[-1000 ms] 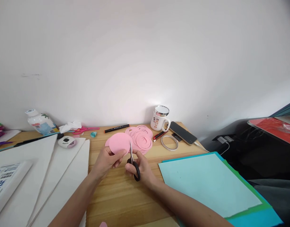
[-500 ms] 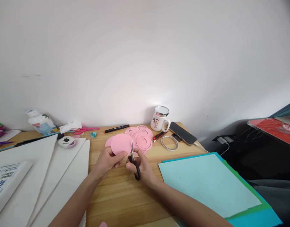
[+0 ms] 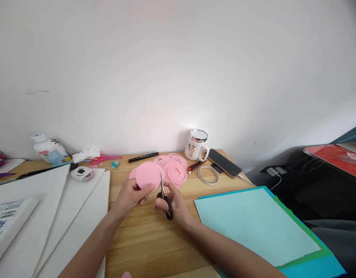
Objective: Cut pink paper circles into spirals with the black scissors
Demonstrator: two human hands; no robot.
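Note:
My left hand (image 3: 130,196) pinches a pink paper circle (image 3: 148,175) by its lower edge and holds it up above the wooden desk (image 3: 143,235). My right hand (image 3: 174,204) grips black-handled scissors (image 3: 165,195), whose blades point up and meet the circle's right edge. Just behind lies a pile of pink paper circles cut into spirals (image 3: 173,168).
A white mug (image 3: 196,145), a phone (image 3: 223,162), a tape ring (image 3: 208,174), a red pen (image 3: 195,166) and a black marker (image 3: 143,157) lie at the back. Light blue and green sheets (image 3: 259,226) are at right. White sheets (image 3: 50,216), a bottle (image 3: 48,149) and pink scissors (image 3: 104,158) are at left.
The pink circle has turned slightly in my left hand and the scissors have shifted a little along its edge. Both hands stay in the same place.

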